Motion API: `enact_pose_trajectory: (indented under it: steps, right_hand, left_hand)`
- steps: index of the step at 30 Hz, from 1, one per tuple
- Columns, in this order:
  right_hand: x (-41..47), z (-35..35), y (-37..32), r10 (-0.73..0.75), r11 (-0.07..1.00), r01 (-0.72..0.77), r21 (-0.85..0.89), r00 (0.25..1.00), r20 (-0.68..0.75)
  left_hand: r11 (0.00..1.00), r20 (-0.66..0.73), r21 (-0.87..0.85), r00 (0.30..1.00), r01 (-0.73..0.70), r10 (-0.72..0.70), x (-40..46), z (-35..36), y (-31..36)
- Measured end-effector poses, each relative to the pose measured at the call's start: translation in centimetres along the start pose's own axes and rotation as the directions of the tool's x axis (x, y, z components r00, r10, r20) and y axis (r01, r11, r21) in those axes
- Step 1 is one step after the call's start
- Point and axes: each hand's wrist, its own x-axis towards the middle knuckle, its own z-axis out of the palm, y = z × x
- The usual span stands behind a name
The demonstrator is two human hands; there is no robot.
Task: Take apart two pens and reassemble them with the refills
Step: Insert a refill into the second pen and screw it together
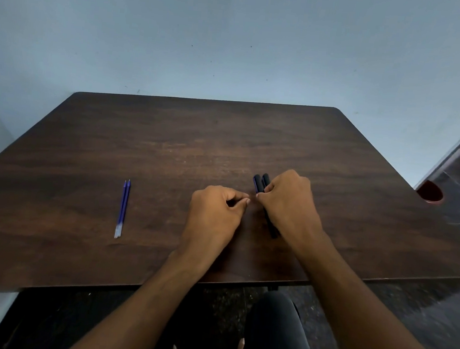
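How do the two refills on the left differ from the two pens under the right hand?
The refills are thin, blue and lie untouched; the pens are thicker, dark and gripped by the right hand. The refills sit left of the left hand, the pens right of it. Both pairs lie side by side.

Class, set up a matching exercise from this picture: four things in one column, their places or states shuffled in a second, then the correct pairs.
Things:
1. two refills
2. two pens
3. left hand
4. red cup

Places or states:
A. under the right hand, which holds them
B. at the table's right edge
C. side by side, left on the table
D. fingers curled, beside the pens

Pairs: 1-C, 2-A, 3-D, 4-B
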Motion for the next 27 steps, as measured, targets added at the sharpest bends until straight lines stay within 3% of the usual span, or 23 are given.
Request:
enact_pose_trajectory:
  steps: [9,16,27]
  right_hand:
    - [-0.1,1.3,0.4,-0.020,0.993,0.015,-0.119,0.999,-0.041]
    - [-0.8,1.2,0.6,-0.121,0.980,0.095,-0.174,0.982,-0.144]
    - [0.0,1.6,0.6,0.004,0.991,-0.014,-0.131,0.997,-0.078]
  left_hand:
    - [1.000,0.004,0.012,1.000,0.004,-0.004,0.4,0.0,-0.1]
    - [1.000,-0.003,0.006,1.000,0.015,-0.015,0.7,-0.2,-0.5]
    - [0.999,-0.027,0.030,0.999,0.021,-0.020,1.3,-0.1,-1.2]
